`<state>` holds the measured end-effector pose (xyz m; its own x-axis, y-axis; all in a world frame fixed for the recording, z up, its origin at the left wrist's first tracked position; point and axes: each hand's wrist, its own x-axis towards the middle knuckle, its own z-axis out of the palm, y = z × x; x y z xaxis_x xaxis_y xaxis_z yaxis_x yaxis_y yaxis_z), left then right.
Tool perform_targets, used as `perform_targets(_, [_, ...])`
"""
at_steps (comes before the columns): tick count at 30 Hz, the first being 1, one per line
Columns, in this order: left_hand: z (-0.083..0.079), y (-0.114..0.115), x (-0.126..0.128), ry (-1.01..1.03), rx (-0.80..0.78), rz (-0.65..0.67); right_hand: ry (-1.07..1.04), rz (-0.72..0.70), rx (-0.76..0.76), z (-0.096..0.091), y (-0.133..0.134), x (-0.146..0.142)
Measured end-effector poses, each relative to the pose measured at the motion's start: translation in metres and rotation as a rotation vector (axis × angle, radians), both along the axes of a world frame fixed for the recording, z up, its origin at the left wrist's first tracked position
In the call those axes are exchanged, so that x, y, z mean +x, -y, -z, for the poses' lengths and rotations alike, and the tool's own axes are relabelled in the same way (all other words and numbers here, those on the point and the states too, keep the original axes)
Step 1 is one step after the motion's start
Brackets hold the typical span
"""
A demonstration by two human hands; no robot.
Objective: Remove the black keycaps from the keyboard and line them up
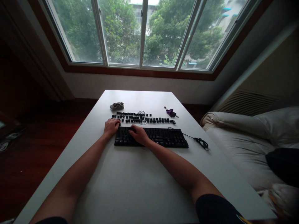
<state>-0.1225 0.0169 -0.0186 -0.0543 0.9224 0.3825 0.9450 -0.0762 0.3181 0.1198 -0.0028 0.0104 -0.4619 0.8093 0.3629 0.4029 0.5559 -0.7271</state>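
A black keyboard (163,137) lies flat on the white table. My right hand (140,135) is over its left half, fingers closed in a pinch near the top rows. A faint thin line shows by those fingertips, too small to name. At the keyboard's upper left corner is my left hand (111,127), its fingers curled together beside the nearest loose keycaps. Whatever its fingertips hold, if anything, is hidden. Behind the keyboard, loose black keycaps (161,120) stand in several rough rows.
A crumpled grey cloth (116,106) lies at the table's back left. Toward the back right is a purple cloth-like item (171,113) with a small brush beside it. The coiled cable (201,143) rests right of the keyboard. A sofa (238,137) flanks the white table (140,183).
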Motion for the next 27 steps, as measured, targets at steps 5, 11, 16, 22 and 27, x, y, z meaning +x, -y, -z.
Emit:
perform_targets(5, [0.0006,-0.0002,-0.0003,-0.003,0.005,0.005,-0.013,-0.004,-0.007,0.0005,0.0005,0.0004])
perform_targets(11, [0.0008,-0.0002,-0.0005,-0.006,0.006,0.001,-0.036,-0.026,-0.044,-0.0013,0.0017,0.0002])
perform_targets(16, [0.0009,-0.0006,-0.0009,-0.004,0.011,0.006,-0.006,-0.013,-0.008,-0.0006,0.0006,0.0002])
perform_targets(22, [0.0011,-0.0009,-0.0009,0.005,0.006,0.007,0.010,-0.002,-0.004,-0.0016,0.0012,0.0006])
perform_targets(27, [0.0016,-0.0008,-0.0011,0.004,0.013,0.007,-0.109,-0.031,-0.093,0.0068,-0.0052,-0.0006])
